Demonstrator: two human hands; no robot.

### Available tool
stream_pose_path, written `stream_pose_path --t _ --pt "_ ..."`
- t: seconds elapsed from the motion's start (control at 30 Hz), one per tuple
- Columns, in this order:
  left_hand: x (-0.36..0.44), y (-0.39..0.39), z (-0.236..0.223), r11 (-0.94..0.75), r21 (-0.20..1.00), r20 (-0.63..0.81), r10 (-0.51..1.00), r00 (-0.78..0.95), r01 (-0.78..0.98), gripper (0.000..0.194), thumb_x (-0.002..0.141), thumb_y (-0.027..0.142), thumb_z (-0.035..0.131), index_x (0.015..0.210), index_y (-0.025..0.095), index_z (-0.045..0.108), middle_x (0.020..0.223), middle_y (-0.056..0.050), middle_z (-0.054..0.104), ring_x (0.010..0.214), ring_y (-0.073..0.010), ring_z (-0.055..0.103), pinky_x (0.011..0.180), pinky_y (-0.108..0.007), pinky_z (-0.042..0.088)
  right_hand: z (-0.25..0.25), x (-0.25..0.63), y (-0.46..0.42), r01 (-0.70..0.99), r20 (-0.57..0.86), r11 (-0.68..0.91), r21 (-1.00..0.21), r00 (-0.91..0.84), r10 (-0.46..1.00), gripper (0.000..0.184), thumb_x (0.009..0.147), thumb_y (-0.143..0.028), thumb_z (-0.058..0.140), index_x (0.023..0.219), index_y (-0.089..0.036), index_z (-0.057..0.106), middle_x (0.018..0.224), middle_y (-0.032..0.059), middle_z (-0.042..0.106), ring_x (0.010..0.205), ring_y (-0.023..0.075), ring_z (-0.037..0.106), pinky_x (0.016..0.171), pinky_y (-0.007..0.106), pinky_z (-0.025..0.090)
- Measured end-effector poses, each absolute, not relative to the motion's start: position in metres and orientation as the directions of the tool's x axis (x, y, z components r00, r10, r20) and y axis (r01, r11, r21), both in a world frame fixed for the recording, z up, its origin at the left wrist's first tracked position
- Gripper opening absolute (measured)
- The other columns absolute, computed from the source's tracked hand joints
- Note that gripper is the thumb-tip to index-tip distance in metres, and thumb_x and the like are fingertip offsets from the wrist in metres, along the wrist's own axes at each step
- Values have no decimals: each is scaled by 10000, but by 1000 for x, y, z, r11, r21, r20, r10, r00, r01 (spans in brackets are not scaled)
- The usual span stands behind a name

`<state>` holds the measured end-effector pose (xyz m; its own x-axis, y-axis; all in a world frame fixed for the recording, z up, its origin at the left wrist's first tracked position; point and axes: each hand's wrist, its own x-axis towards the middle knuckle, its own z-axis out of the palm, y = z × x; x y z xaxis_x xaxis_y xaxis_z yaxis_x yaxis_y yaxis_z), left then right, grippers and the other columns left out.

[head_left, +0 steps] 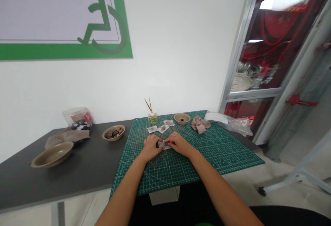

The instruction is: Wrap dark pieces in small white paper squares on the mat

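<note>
My left hand (152, 147) and my right hand (179, 144) meet low over the green cutting mat (217, 150). Between them is a small whitish square (162, 144), like a paper or mesh piece, pinched at its two sides by my bent fingers. Part of it is hidden by the fingertips, and I cannot make out what lies on it. Just beyond are three similar white squares with greyish-brown middles: one at the left (152, 129), another in the centre (163, 128), the last at the right (169, 123).
Behind stand a reed diffuser (152, 118) and a small bowl (182, 118) with a dark piece inside. A crumpled taupe cloth (200, 125) and clear plastic bag (232, 120) lie right. Leftward are a bowl of brown chunks (113, 133), a larger bowl (53, 155) and a plastic tub (77, 118).
</note>
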<state>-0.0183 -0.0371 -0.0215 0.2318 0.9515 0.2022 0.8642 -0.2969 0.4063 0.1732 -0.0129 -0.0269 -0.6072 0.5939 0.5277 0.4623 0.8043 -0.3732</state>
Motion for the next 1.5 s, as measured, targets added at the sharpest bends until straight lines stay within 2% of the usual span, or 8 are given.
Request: stream_pose_path --t 0.17,0.77,1.03,1.27,1.5 --pt "-18 -38 -20 -294 405 193 953 234 865 243 749 321 589 979 249 619 1079 -22 571 1064 -233 450 882 -373 322 -28 176 -13 482 524 776 -407 -573 630 202 777 -47 581 906 -174 671 832 46 650 848 178 533 805 330 421" --pt "-18 -38 -20 -290 404 188 955 232 868 247 746 338 593 975 251 621 1071 -23 570 1057 -232 453 873 -366 322 -21 170 -20 429 518 781 -454 -586 623 212 745 -38 606 884 -180 678 824 36 674 848 176 556 787 311 430" --pt "-18 -40 -19 -287 396 191 955 228 872 253 741 331 597 979 246 623 1068 -20 574 1056 -232 449 874 -373 321 -24 179 -13 565 590 730 -384 -459 665 155 777 -74 582 844 -159 692 827 65 677 854 189 556 839 357 410" --pt "-18 -37 -22 -294 400 197 953 232 868 255 741 319 598 982 241 623 1072 -22 567 1064 -237 449 879 -378 321 -23 176 -16 514 555 791 -331 -573 604 175 786 -80 585 874 -179 699 859 54 671 893 184 542 840 348 392" --pt "-18 -38 -21 -294 404 194 953 233 866 251 739 315 600 979 245 620 1079 -23 569 1065 -234 446 873 -375 319 -24 177 -15 500 519 788 -361 -594 614 179 748 -81 622 862 -192 703 833 35 678 867 177 542 830 336 389"
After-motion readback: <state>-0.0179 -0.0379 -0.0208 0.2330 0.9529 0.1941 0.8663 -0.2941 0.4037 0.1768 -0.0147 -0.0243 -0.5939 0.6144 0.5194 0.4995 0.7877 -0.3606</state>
